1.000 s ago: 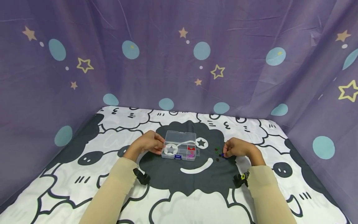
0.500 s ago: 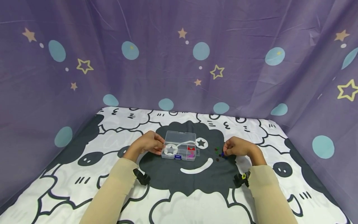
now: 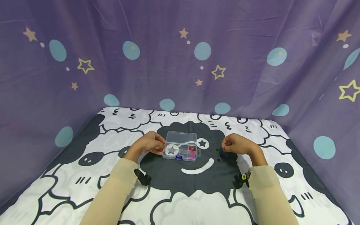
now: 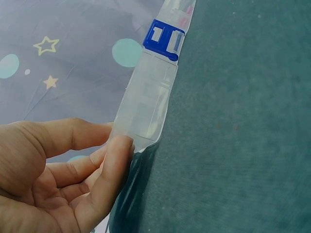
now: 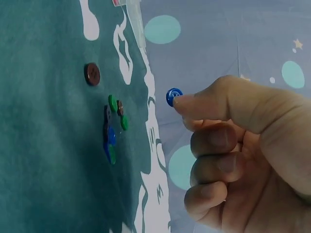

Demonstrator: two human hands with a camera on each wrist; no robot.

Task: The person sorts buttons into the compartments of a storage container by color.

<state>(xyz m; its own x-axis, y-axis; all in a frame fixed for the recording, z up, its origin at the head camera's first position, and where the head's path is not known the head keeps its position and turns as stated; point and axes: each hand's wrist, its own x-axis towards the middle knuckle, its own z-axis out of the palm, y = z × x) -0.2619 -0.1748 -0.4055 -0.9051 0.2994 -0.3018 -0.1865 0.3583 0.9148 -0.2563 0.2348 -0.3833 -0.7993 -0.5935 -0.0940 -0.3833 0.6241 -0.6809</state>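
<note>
1. Blue, round, glossy button (image 5: 173, 97) is pinched at its rim by the thumb and a finger of the right hand (image 3: 237, 144), other fingers curled in; it is raised above the cloth-covered tabletop (image 3: 185, 209), right of centre.
2. A light, level pinch is advisable, since a smooth disc could slip.
3. Clear plastic compartment box (image 4: 141, 102) is gripped at its end facing the tabletop's left edge by the left hand (image 3: 149, 143); gentle pressure should suffice without skewing it.
4. Its clear hinged lid (image 3: 181, 137) is raised toward the far edge and should be given room.
5. Round green buttons (image 5: 125, 122) and brown buttons (image 5: 92, 74) are scattered on the box's right-edge side, where they could be knocked by low knuckles.
6. Small red pieces (image 3: 192, 149) and pink pieces (image 3: 192, 156) are held in its right-hand compartments.
</note>
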